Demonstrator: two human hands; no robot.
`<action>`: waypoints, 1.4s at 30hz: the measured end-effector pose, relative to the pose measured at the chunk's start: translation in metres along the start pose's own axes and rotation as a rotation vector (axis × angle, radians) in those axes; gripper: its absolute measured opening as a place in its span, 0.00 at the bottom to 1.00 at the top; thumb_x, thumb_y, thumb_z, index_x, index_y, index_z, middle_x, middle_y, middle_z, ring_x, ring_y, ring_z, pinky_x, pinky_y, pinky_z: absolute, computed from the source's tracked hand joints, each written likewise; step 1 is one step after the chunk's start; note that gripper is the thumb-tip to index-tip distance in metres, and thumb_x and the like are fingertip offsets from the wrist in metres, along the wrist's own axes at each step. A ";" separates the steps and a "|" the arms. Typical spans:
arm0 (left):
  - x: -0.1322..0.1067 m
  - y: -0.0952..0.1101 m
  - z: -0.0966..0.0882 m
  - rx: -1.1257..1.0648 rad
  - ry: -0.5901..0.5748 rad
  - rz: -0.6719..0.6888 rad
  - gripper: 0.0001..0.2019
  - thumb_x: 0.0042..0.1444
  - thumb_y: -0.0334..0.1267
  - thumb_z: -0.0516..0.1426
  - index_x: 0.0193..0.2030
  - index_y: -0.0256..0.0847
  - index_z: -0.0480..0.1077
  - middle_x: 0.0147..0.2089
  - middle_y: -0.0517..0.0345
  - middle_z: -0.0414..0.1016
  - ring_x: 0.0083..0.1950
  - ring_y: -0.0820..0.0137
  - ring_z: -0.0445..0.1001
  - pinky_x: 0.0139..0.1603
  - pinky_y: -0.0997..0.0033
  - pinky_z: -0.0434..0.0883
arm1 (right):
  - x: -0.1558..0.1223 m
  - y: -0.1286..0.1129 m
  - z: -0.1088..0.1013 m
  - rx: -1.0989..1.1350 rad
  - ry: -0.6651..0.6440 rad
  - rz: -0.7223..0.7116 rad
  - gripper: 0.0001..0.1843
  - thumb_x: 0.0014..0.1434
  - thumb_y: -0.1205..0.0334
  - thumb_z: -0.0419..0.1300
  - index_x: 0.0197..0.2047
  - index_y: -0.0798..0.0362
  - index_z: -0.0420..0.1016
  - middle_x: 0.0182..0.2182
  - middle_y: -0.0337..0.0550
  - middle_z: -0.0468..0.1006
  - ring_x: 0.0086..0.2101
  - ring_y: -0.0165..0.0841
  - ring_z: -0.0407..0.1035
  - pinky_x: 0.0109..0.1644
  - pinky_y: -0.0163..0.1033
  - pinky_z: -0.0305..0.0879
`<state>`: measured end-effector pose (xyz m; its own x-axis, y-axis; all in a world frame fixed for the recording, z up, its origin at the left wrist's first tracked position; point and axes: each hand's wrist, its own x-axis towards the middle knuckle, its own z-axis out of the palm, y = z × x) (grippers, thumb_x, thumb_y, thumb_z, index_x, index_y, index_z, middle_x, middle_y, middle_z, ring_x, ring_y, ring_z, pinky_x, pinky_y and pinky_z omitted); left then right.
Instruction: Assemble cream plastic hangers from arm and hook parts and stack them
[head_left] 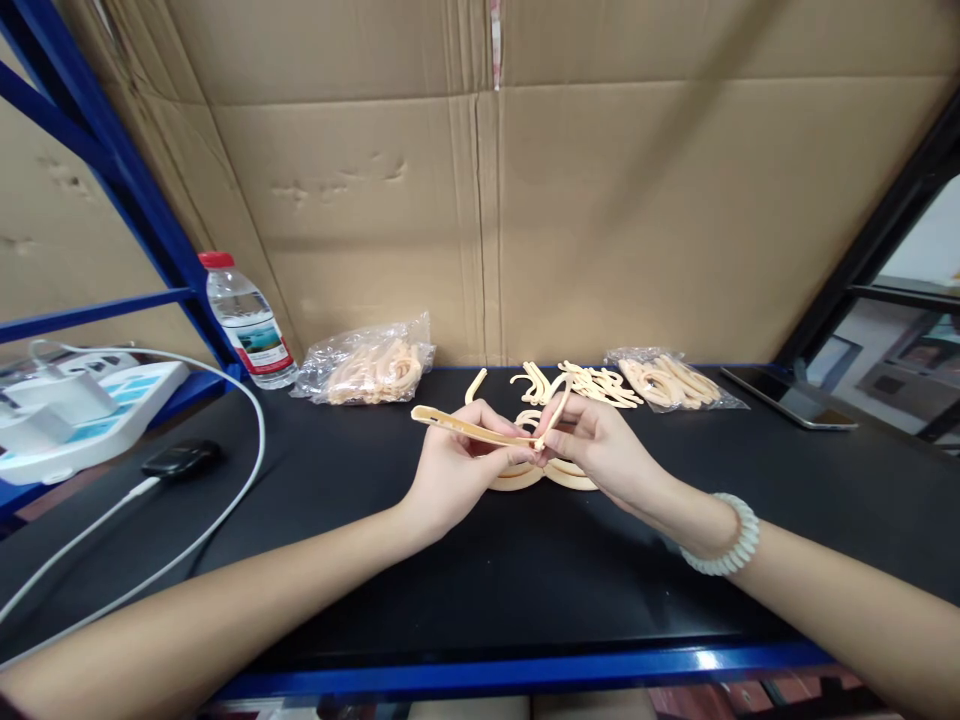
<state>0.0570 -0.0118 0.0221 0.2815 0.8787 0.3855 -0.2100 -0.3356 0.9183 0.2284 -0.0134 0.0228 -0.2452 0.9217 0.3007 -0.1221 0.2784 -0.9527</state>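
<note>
1. Mid-frame, the left hand [454, 470] pinches a long strip [450, 422], the right hand [600, 440] a curved strip [558, 405]; ends meet (joined or not, I cannot tell).
2. Just below, rounded pieces [517, 482], partly hidden.
3. Right of centre, loose pieces [604, 386] lie unassembled.

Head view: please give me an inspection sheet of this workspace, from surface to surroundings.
Surface: black tabletop, blue front edge.
Work pieces: long beige strip meeting a thin curved piece between the hands; rounded beige parts, partly hidden; loose beige pieces at the back.
Clutter: bottle with red cap, left bag and right bag of beige pieces, flat device.
Hands: left hand pinches the strip; right hand holds the curved piece; bracelet on right wrist.
Cables: white cable loops at left, one end at a black gadget; power strip nearby.
Surroundings: cardboard behind, blue frame left, dark frame right.
</note>
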 end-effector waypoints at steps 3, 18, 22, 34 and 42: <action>-0.001 0.001 0.001 -0.019 -0.010 -0.016 0.12 0.44 0.29 0.69 0.27 0.38 0.69 0.30 0.58 0.81 0.33 0.65 0.82 0.39 0.67 0.79 | 0.000 0.001 0.002 -0.004 0.005 -0.027 0.05 0.50 0.68 0.63 0.27 0.53 0.70 0.25 0.35 0.73 0.25 0.28 0.73 0.34 0.38 0.74; -0.001 0.000 0.001 0.085 0.062 -0.027 0.09 0.47 0.36 0.68 0.29 0.37 0.72 0.27 0.58 0.79 0.31 0.65 0.81 0.37 0.69 0.77 | -0.005 0.005 0.010 0.063 0.089 -0.025 0.14 0.48 0.56 0.70 0.27 0.51 0.69 0.23 0.37 0.77 0.24 0.32 0.75 0.32 0.40 0.76; -0.001 -0.001 0.001 0.097 0.095 -0.042 0.10 0.47 0.35 0.68 0.29 0.37 0.72 0.30 0.59 0.79 0.32 0.67 0.80 0.36 0.71 0.77 | -0.005 0.008 0.012 0.070 0.128 -0.025 0.14 0.48 0.56 0.70 0.26 0.52 0.69 0.24 0.38 0.78 0.24 0.31 0.75 0.32 0.39 0.77; 0.017 -0.010 -0.016 -0.169 0.208 -0.212 0.15 0.45 0.33 0.70 0.27 0.36 0.65 0.33 0.55 0.81 0.36 0.74 0.79 0.44 0.76 0.75 | 0.034 -0.026 -0.055 -0.436 0.230 0.091 0.11 0.63 0.65 0.58 0.47 0.59 0.74 0.40 0.52 0.81 0.34 0.30 0.77 0.39 0.36 0.77; 0.015 -0.005 -0.010 -0.257 0.231 -0.263 0.17 0.42 0.33 0.71 0.25 0.37 0.65 0.30 0.54 0.80 0.35 0.73 0.80 0.46 0.75 0.76 | 0.098 0.012 -0.053 -1.034 0.158 0.453 0.15 0.61 0.58 0.63 0.33 0.65 0.76 0.28 0.50 0.78 0.26 0.31 0.73 0.30 0.36 0.71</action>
<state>0.0530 0.0061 0.0228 0.1453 0.9858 0.0845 -0.3942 -0.0207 0.9188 0.2535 0.0945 0.0383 0.0684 0.9975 -0.0191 0.8161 -0.0669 -0.5740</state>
